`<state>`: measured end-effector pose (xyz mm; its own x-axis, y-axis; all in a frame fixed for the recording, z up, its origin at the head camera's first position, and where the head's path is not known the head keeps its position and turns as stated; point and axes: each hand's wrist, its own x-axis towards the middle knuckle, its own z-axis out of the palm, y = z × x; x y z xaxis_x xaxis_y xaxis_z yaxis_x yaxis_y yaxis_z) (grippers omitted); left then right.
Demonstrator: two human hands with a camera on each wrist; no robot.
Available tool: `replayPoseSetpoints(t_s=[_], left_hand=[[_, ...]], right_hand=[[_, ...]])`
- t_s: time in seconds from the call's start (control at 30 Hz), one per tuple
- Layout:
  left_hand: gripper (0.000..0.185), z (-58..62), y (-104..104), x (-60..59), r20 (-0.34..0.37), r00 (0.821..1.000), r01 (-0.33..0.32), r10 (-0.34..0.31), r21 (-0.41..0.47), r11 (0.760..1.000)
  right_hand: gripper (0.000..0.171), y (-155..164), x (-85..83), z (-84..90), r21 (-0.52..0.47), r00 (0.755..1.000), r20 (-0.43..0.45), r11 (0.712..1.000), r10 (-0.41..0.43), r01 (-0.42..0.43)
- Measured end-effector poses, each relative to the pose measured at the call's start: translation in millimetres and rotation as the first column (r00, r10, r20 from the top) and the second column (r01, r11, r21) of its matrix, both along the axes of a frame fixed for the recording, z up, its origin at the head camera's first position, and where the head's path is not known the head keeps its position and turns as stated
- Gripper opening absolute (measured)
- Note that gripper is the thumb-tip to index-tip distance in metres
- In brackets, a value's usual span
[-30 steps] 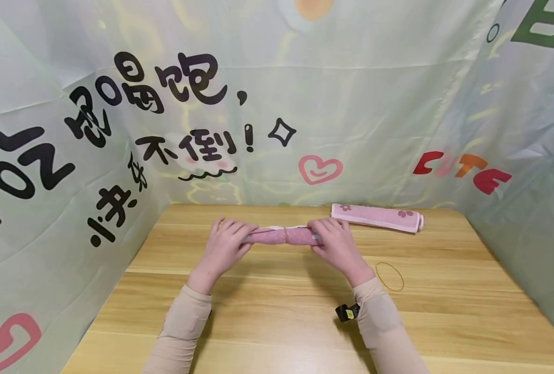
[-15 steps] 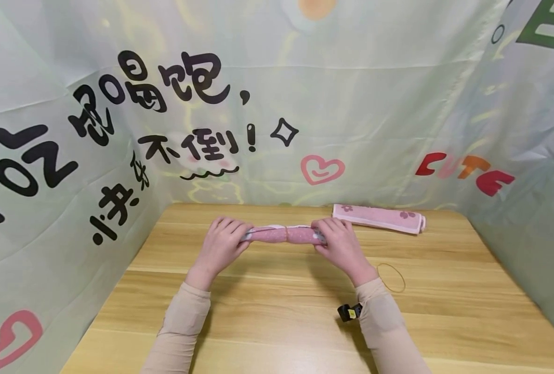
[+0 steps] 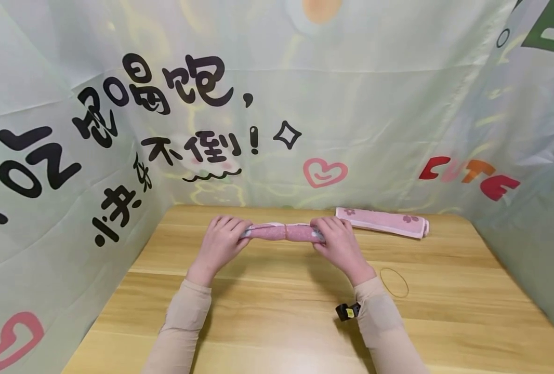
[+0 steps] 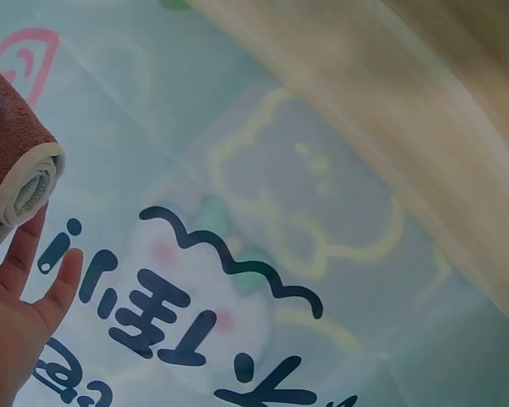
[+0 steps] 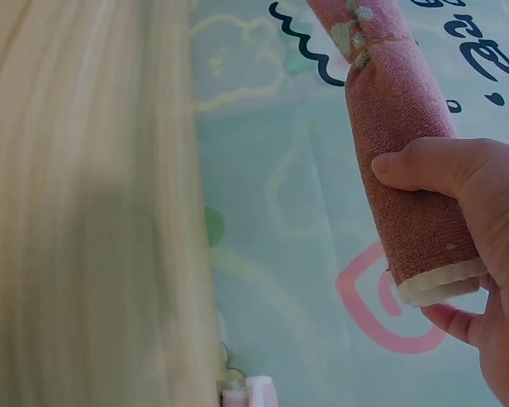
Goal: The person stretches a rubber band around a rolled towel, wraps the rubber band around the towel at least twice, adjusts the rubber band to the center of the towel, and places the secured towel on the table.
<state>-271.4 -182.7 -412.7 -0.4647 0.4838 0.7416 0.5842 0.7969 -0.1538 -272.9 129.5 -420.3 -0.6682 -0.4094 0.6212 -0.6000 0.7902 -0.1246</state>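
A pink towel (image 3: pixel 267 232), rolled tight, is held level above the table by both hands. A rubber band (image 3: pixel 286 232) cinches its middle. My left hand (image 3: pixel 221 244) grips the left end; in the left wrist view, the pale-edged spiral of the towel roll (image 4: pixel 25 182) shows, with fingers beneath it. At the other end, my right hand (image 3: pixel 340 244) holds the roll, its thumb (image 5: pixel 416 165) pressed along the towel's side in the right wrist view. Some of each end is hidden by the fingers in the head view.
A second rolled pink towel (image 3: pixel 382 222) with flower prints lies at the back right of the wooden table (image 3: pixel 277 322). A loose rubber band (image 3: pixel 394 282) rests near the right forearm. Printed cloth (image 3: pixel 375 114) hangs behind and along both sides.
The head view has shifted slightly, so the table and backdrop appear a little displaced. Both hands keep their grip on the rolled towel, which stays almost still.
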Motion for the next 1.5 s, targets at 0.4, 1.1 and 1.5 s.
replayPoseSetpoints(t_s=[0.4, 1.1, 1.5], left_hand=[[0.025, 3.5, -1, -31.6, 0.065, 0.998, -0.011, 0.010, 0.016, 1.000], [0.032, -1.2, 0, -91.8, 0.463, 0.864, -0.168, 0.196, -0.101, 0.981], [0.027, -15.9, 13, -117.0, 0.580, 0.744, -0.156, 0.332, -0.333, 0.930]], right_hand=[[0.042, -5, -21.5, 11.2, 0.074, 0.998, 0.043, 0.997, -0.034, 0.031], [0.037, -23, -87.1, -3.3, 0.171, 0.964, 0.249, 0.984, -0.096, 0.054], [0.038, -31, -108.3, -31.9, 0.297, 0.924, 0.335, 0.951, -0.184, 0.081]])
